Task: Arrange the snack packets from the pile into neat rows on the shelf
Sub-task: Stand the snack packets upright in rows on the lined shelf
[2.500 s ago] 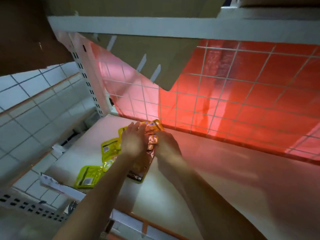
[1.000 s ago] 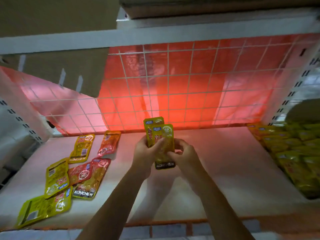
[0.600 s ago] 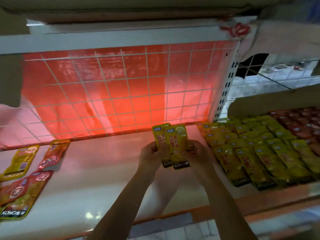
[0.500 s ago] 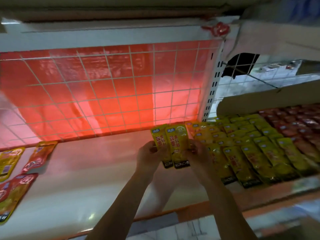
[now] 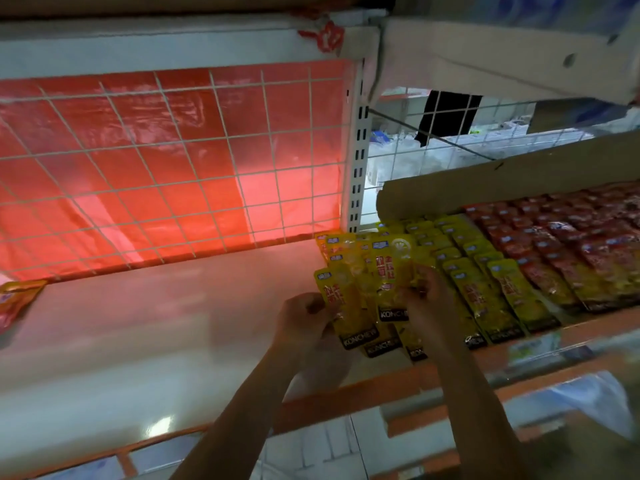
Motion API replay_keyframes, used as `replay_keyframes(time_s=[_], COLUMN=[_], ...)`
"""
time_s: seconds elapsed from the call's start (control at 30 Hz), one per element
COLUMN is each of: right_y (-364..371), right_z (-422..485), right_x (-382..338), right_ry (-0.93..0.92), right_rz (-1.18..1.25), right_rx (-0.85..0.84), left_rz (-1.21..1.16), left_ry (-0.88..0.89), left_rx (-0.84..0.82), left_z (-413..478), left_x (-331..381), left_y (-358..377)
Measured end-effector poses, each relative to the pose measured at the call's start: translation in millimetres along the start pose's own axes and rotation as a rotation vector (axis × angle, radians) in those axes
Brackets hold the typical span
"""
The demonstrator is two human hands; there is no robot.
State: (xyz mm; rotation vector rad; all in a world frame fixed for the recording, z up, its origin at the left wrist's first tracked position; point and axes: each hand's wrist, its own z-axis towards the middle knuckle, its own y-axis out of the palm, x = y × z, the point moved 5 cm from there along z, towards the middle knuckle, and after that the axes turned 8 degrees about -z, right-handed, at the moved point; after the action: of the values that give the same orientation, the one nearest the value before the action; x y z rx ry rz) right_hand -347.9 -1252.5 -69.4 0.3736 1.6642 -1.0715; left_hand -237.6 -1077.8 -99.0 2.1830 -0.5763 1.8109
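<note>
Part done: rows of yellow foil snack packets (image 5: 502, 289) and dark red packets (image 5: 571, 244) fill the right end of the pale shelf (image 5: 156, 323); left hand (image 5: 304, 327) and right hand (image 5: 427, 299), fingers gripping further yellow packets (image 5: 393, 271) at the rows' left edge; orange packet (image 5: 17, 299) loose far left.

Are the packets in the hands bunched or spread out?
Spread out: the left hand and right hand hold yellow packets side by side, not stacked.

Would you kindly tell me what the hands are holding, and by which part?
The left hand pinches the left yellow packet by its lower left edge; the right hand grips the right yellow packet by its lower right edge.
</note>
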Motion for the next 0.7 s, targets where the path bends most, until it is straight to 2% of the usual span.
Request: replay_keyframes(time_s=[0.13, 0.23, 0.43, 0.7], right_y=[-11.2, -13.8, -18.3, -22.7], right_z=[0.7, -1.9, -8.8, -11.2], right_x=[11.5, 14.5, 18.5, 22.4], right_ry=[0.015, -0.022, -0.089, -0.102], right_rz=[-0.021, -0.065, -0.156, -0.144], right_rx=[-0.045, -0.078, -0.106, -0.135], left_rz=[0.269, 0.286, 0.499, 0.654], left_ry=[0.066, 0.06, 0.11, 0.123], left_rx=[0.033, 0.033, 0.046, 0.036], left_z=[-5.0, -11.3, -19.8, -27.0], left_x=[-0.8, -2.3, 2.1, 4.6], left_y=[10.4, 19.4, 31.4, 36.8])
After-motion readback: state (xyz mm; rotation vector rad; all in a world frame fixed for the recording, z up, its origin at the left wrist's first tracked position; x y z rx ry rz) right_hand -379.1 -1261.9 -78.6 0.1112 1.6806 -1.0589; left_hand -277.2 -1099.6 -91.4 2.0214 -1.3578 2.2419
